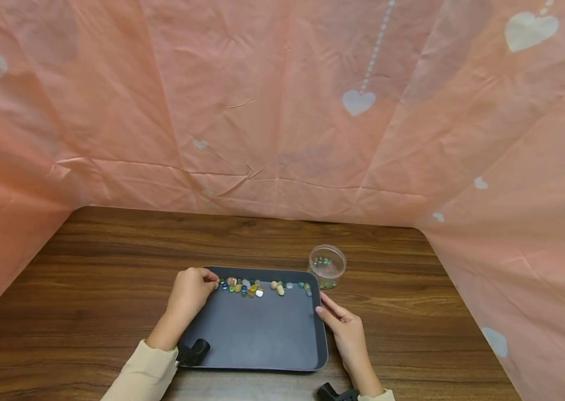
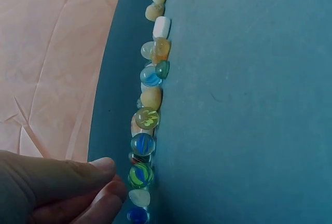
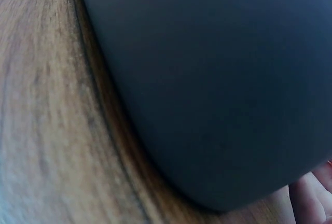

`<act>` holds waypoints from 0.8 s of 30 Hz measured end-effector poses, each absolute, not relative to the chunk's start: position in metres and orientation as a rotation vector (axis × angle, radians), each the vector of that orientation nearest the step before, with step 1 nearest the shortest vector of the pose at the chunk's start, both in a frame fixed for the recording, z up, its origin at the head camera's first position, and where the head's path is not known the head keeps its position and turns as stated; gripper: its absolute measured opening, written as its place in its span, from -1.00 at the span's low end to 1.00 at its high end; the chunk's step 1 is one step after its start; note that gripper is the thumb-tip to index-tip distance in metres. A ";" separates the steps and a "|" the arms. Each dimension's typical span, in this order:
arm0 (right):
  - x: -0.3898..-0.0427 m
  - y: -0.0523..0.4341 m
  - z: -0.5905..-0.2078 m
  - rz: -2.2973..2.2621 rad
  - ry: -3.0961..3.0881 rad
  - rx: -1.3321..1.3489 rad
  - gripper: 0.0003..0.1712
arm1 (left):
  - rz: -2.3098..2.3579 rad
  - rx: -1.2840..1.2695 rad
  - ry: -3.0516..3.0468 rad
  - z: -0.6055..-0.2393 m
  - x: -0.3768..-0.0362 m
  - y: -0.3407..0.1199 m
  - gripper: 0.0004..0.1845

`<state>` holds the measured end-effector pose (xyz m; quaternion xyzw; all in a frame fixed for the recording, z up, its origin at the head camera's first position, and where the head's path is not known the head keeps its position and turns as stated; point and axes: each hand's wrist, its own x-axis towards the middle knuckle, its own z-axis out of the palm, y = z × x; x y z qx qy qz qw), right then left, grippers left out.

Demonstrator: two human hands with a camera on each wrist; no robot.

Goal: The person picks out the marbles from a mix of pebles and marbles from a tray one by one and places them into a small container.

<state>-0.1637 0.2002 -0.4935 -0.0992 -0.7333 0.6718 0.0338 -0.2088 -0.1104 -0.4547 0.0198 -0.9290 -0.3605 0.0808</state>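
A dark grey tray (image 1: 262,334) lies on the wooden table (image 1: 87,278). A row of glass marbles and small stones (image 1: 247,287) runs along its far rim. My left hand (image 1: 189,292) is at the tray's far left corner, fingers curled, tips beside the end of the marble row (image 2: 148,117). In the left wrist view the thumb and fingers (image 2: 106,180) are drawn together next to a green-yellow marble (image 2: 141,175), and nothing shows between them. My right hand (image 1: 345,328) rests with straight fingers against the tray's right rim (image 3: 207,79); only a bit of the right hand (image 3: 311,198) shows there.
A clear plastic cup (image 1: 327,266) with a few marbles inside stands just beyond the tray's far right corner. A pink sheet with white hearts (image 1: 262,111) walls in the table at the back and on both sides. Black wrist mounts (image 1: 193,352) sit near the tray's front.
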 end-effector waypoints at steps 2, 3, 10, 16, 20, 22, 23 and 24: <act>-0.164 0.200 -0.494 2.066 -2.253 -0.307 -0.52 | -1.055 0.050 -2.797 -0.454 -0.208 -0.109 -0.97; -0.164 0.200 -0.494 2.067 -2.252 -0.308 -0.52 | -1.041 0.045 -2.810 -0.454 -0.208 -0.109 -0.96; -0.164 0.200 -0.493 2.073 -2.254 -0.315 -0.51 | -0.909 0.011 -2.884 -0.454 -0.208 -0.105 -0.93; -0.164 0.200 -0.492 2.078 -2.250 -0.319 -0.51 | -0.866 -0.016 -2.913 -0.456 -0.210 -0.105 -0.94; -0.164 0.200 -0.492 2.077 -2.249 -0.326 -0.51 | -0.885 -0.028 -2.905 -0.457 -0.212 -0.106 -0.95; -0.164 0.200 -0.492 2.075 -2.254 -0.328 -0.51 | -0.925 -0.028 -2.877 -0.459 -0.212 -0.107 -0.96; -0.164 0.200 -0.492 2.075 -2.255 -0.326 -0.51 | -0.946 -0.030 -2.859 -0.459 -0.213 -0.108 -0.97; -0.164 0.200 -0.492 2.075 -2.258 -0.325 -0.51 | -0.972 -0.030 -2.841 -0.460 -0.213 -0.109 -0.97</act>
